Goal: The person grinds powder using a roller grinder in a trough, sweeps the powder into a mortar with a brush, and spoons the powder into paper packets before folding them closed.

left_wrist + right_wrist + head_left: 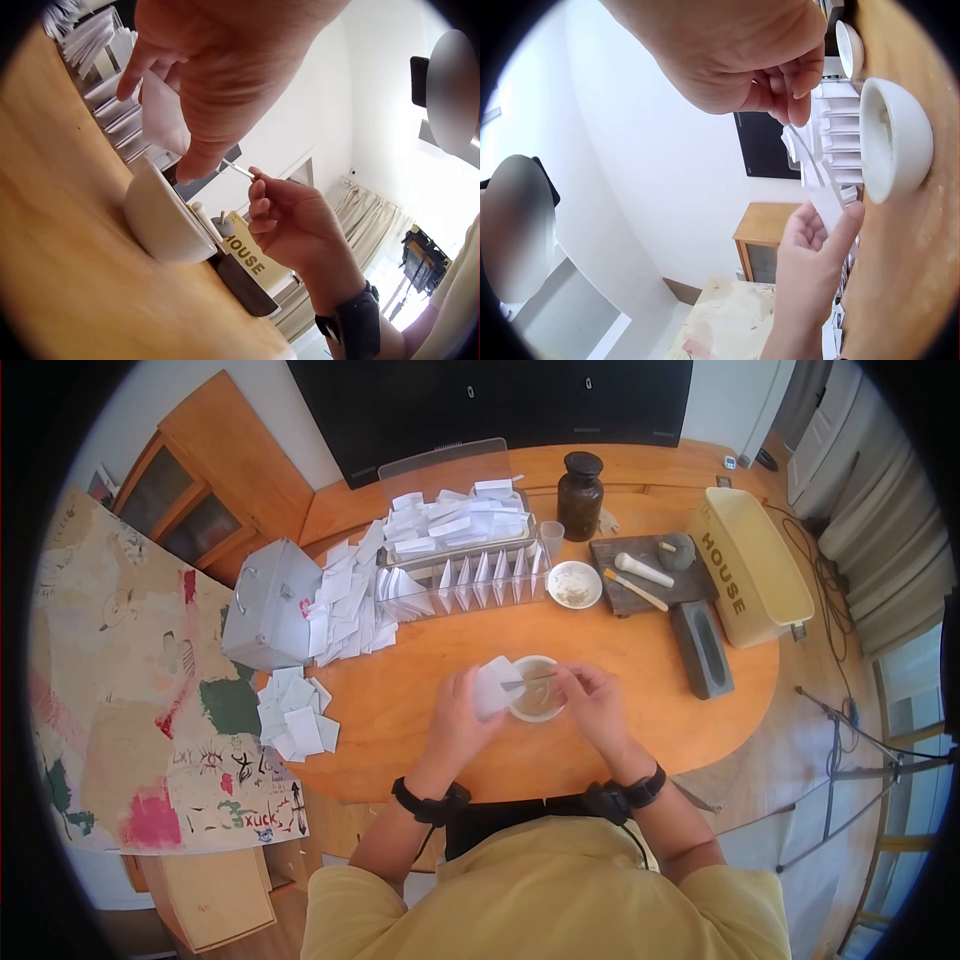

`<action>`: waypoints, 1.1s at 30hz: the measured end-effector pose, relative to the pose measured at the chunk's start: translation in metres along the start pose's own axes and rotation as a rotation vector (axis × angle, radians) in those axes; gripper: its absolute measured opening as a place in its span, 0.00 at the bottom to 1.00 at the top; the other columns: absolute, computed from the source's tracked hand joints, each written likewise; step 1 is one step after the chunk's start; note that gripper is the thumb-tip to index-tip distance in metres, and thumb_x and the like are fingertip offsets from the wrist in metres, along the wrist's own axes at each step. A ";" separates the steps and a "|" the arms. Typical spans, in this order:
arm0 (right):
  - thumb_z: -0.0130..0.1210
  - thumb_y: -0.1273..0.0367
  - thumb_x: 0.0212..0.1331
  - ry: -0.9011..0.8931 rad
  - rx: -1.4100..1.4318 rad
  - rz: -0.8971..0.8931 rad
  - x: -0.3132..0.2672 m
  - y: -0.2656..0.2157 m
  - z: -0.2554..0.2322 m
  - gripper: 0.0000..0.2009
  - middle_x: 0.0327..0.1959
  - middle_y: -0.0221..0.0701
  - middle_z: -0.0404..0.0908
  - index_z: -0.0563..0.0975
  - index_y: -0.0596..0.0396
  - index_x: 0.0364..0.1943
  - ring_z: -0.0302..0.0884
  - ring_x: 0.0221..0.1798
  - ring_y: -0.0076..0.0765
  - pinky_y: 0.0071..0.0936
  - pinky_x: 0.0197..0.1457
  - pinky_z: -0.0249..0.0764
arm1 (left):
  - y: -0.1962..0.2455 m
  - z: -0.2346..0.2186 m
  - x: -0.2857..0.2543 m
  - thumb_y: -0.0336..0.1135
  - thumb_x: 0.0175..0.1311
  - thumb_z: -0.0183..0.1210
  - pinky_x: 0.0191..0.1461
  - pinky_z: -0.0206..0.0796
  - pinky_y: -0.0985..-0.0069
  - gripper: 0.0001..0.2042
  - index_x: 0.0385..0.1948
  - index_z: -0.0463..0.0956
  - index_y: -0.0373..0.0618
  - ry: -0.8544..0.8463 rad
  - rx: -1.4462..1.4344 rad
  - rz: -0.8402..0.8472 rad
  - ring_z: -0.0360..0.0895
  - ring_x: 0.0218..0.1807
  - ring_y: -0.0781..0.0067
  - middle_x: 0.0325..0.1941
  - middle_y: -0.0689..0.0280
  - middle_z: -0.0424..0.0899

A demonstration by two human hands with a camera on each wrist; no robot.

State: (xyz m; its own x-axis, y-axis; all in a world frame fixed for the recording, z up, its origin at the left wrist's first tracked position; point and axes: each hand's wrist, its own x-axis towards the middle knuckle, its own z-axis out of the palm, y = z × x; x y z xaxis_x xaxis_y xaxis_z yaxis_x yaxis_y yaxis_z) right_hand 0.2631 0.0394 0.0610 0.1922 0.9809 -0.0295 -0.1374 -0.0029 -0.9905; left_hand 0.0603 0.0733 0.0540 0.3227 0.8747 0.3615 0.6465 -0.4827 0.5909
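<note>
My left hand [452,712] holds a small white paper packet [492,690] between thumb and fingers. Between its thumb and fingertips, my right hand [598,708] pinches a thin metal spatula [811,159]. The flat end of the spatula overlaps the packet's upper edge in the head view. Under both hands a white bowl [165,217] stands on the wooden table, with some pale matter on its inner wall in the right wrist view. What the packet contains is hidden.
Behind stands a clear rack [465,595] full of white packets, with loose packets [345,600] and a grey case [268,605] at left. Toward the right are a small white dish [590,585], brown jar [580,500], pestle [645,570], brush [635,590], dark trough [702,650] and cream bin [790,585].
</note>
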 end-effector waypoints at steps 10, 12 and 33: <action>0.55 0.76 0.56 0.019 -0.692 -0.453 -0.002 -0.002 -0.013 0.06 0.30 0.39 0.81 0.80 0.57 0.37 0.78 0.29 0.44 0.31 0.31 0.74 | -0.024 -0.012 -0.012 0.33 0.44 0.72 0.50 0.68 0.63 0.31 0.52 0.67 0.40 0.070 0.032 -0.114 0.73 0.49 0.52 0.47 0.54 0.73; 0.56 0.76 0.55 -0.021 -0.742 -0.511 -0.003 0.000 -0.011 0.06 0.30 0.39 0.80 0.80 0.56 0.36 0.78 0.29 0.47 0.33 0.31 0.75 | -0.024 -0.013 -0.013 0.34 0.44 0.72 0.50 0.68 0.63 0.31 0.52 0.67 0.40 0.073 0.026 -0.113 0.73 0.49 0.52 0.47 0.54 0.74; 0.55 0.76 0.58 0.019 -0.636 -0.411 0.004 0.002 -0.026 0.05 0.28 0.39 0.80 0.81 0.57 0.35 0.77 0.26 0.43 0.30 0.30 0.73 | -0.015 -0.017 -0.018 0.33 0.43 0.73 0.54 0.67 0.64 0.32 0.54 0.69 0.42 0.044 0.022 -0.106 0.72 0.52 0.53 0.50 0.54 0.74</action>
State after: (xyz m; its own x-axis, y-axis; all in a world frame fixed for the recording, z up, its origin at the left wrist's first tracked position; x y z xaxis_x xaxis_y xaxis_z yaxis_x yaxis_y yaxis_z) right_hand 0.2887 0.0383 0.0551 0.1241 0.9238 0.3623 0.5348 0.2453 -0.8086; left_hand 0.0332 0.0639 0.0513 0.2218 0.9178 0.3293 0.6908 -0.3862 0.6113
